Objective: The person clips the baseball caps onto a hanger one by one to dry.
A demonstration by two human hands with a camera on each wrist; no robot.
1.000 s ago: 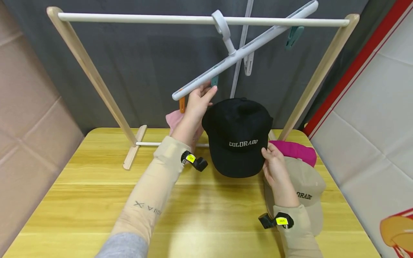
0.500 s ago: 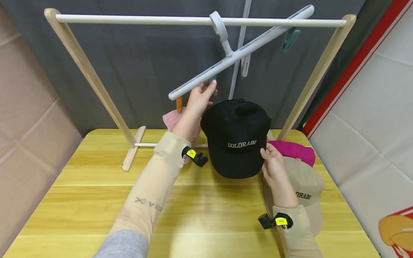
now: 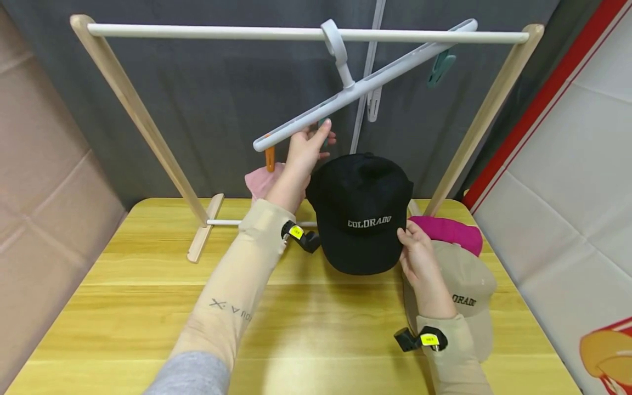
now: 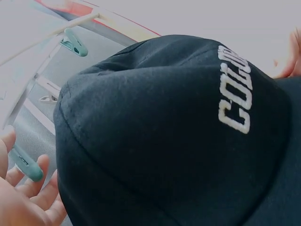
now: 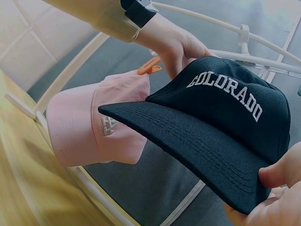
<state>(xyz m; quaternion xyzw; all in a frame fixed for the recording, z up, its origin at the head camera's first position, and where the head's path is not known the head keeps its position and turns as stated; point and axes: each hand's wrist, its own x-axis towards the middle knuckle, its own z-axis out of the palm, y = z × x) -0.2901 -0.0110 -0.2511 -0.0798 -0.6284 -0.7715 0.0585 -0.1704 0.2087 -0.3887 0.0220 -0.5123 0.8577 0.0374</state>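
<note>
A black baseball cap [image 3: 362, 216] with white COLORADO lettering is held up, its brim toward me. My right hand [image 3: 421, 258] pinches the side of the brim between thumb and fingers, also plain in the right wrist view. Above and left of the cap, my left hand [image 3: 303, 153] is just under the white hanger [image 3: 353, 93]. Its thumb and fingers are about a teal clip [image 4: 26, 164] that hangs from the hanger; how firmly they pinch is hard to see. A pink cap [image 5: 99, 120] hangs by an orange clip [image 3: 270, 159] behind my left forearm.
The hanger slants on the rack's white top rail [image 3: 212, 33]. Another teal clip [image 3: 441, 67] and a white clip [image 3: 373, 104] hang from it. A beige cap [image 3: 469, 280] and a magenta cap [image 3: 451, 233] lie on the wooden table [image 3: 138, 329] at right.
The hanger's near left end has shifted slightly left and up, and its far right end has dropped a little. My left thumb has moved up slightly. The black cap stays nearly in place.
</note>
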